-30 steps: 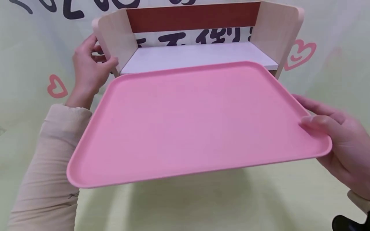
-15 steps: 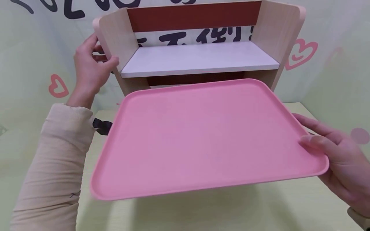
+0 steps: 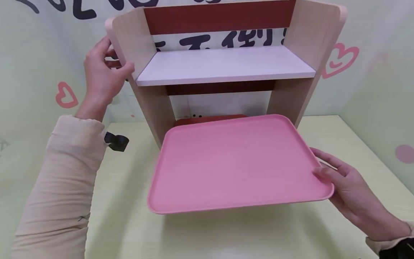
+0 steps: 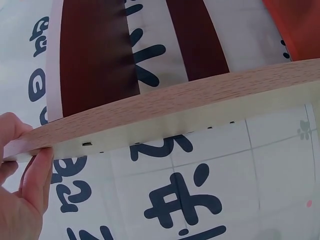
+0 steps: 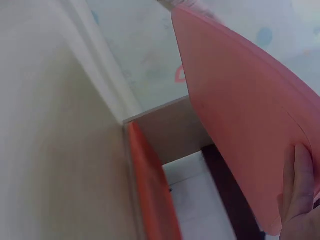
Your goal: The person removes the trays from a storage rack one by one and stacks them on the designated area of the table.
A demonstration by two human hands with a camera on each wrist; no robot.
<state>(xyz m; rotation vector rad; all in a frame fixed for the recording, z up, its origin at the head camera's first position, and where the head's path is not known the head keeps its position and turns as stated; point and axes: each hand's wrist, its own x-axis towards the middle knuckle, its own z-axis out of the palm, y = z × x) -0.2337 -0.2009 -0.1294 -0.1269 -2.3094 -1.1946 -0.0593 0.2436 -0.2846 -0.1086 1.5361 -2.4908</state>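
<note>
A pink tray (image 3: 239,165) hangs above the table in front of the shelf's lower opening, its far edge tipped up. My right hand (image 3: 352,190) pinches its right side near the corner, thumb on top; in the right wrist view the fingers (image 5: 300,180) lie against the tray's underside (image 5: 240,105). My left hand (image 3: 105,73) grips the front edge of the wooden shelf's left side panel (image 3: 136,39). In the left wrist view the left hand (image 4: 25,185) holds that panel (image 4: 175,102) at its end. A red flat object (image 3: 210,119) lies inside the lower compartment, partly hidden behind the tray.
The shelf's white board (image 3: 223,66) spans between the side panels above the tray. A black object (image 3: 116,141) is beside my left sleeve, over the pale table (image 3: 126,201). Behind stands a wall covering (image 3: 381,68) with lettering and hearts.
The tray and my right hand have moved down and away from me, uncovering the shelf's lower compartment and the red object. My left hand stays on the side panel.
</note>
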